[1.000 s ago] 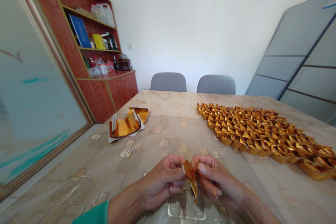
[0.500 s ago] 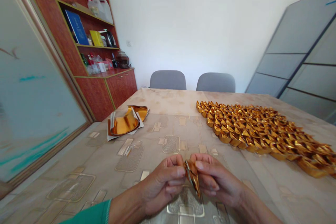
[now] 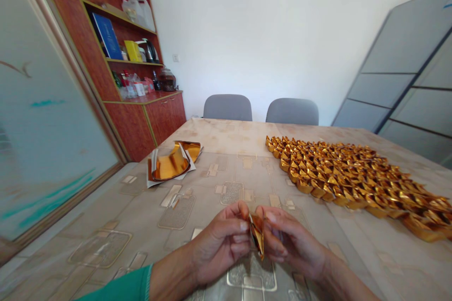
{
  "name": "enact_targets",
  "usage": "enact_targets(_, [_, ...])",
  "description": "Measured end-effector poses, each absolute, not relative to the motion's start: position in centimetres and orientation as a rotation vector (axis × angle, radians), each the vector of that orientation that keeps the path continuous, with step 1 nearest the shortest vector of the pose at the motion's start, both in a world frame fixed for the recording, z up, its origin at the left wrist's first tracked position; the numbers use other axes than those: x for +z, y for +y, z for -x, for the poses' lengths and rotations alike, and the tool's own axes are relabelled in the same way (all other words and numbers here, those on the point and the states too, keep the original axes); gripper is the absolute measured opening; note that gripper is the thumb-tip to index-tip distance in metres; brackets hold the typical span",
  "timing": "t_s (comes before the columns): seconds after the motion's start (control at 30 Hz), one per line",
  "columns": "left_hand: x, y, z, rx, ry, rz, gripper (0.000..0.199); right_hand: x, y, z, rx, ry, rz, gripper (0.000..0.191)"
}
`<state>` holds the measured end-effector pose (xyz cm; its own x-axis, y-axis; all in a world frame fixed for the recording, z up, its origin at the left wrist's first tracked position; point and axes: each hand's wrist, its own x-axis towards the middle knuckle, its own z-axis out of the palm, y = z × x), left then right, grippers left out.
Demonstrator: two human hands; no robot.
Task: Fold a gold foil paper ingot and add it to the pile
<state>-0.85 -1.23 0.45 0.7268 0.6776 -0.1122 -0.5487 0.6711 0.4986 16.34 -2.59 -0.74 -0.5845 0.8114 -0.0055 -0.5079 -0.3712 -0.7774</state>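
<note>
Between my two hands, above the near part of the table, is a folded piece of gold foil paper [image 3: 257,235] with a pale edge showing. My left hand [image 3: 228,235] pinches its left side between thumb and fingers. On its right side my right hand [image 3: 287,240] grips it, the thumb near the top. The piece stands upright and narrows to a point at the bottom. Farther left lies a small stack of curled gold foil sheets [image 3: 171,165] with white backs. Rows of folded gold paper ingots [image 3: 339,169] stand close together on the right.
A patterned clear cover lies over the table [image 3: 226,136]. Two grey chairs [image 3: 228,107] [image 3: 292,111] stand at the far edge. To the left are a reddish wooden cabinet [image 3: 129,124] with loaded shelves and a frosted glass door [image 3: 52,141].
Both hands still hold the gold paper. The piece has turned a little, and its lower tip has shifted slightly left. The whole view has moved slightly.
</note>
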Motion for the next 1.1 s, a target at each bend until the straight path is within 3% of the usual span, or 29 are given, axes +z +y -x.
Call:
enact_targets(0.2, [0.37, -1.09, 0.82, 0.738, 0.352, -0.55, 0.01, -0.8, -2.31, -16.63, 2.015, -0.941, 0.565, 0.019])
enact_targets(0.57, [0.66, -1.33, 0.82, 0.812, 0.446, -0.763, 0.025, -0.75, -2.6, -16.53, 1.915, -1.015, 0.61, 0.021])
enact_targets(0.83, [0.73, -1.18, 0.56, 0.764, 0.459, -0.769, 0.028, -1.08, -2.34, -16.85, 2.103, -1.02, 0.553, 0.023])
enact_targets(1.1, [0.99, -1.4, 0.42, 0.78, 0.462, -0.76, 0.027, -1.38, -2.31, -16.63, 2.076, -0.966, 0.542, 0.019])
